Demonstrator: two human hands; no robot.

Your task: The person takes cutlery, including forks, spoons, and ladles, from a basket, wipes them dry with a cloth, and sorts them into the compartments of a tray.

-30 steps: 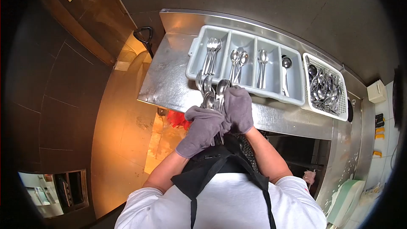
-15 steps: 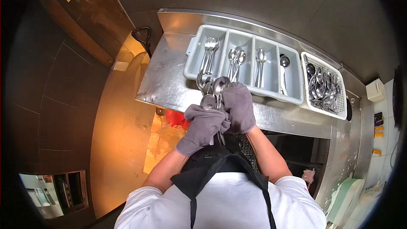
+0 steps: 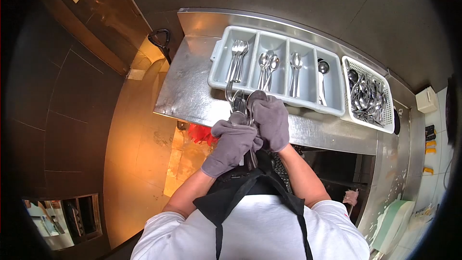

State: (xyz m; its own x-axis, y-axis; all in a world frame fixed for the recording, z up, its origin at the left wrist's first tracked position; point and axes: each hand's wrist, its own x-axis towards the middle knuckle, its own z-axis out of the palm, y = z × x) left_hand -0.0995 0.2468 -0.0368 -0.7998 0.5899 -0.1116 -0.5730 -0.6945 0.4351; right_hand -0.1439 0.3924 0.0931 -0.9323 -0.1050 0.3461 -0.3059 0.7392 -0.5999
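Note:
Both my hands wear grey gloves and meet at the front edge of a steel counter (image 3: 192, 86). My left hand (image 3: 230, 145) grips a bundle of spoons and forks (image 3: 239, 104), heads up. My right hand (image 3: 271, 122) closes on the same bundle from the right, fingers on one large spoon. Just beyond stands a grey cutlery tray (image 3: 219, 62) with several compartments: forks (image 3: 237, 59) at the left, spoons (image 3: 266, 67) in the middle ones, a ladle-like spoon (image 3: 322, 74) at the right.
A white perforated basket (image 3: 387, 115) full of loose cutlery sits to the right of the tray. The steel counter runs right to a sink area. A tiled floor lies far below at the left. I wear a black apron.
My hands have stayed together on the bundle. The right hand's fingers have shifted slightly over the large spoon's bowl. The view has drifted a little.

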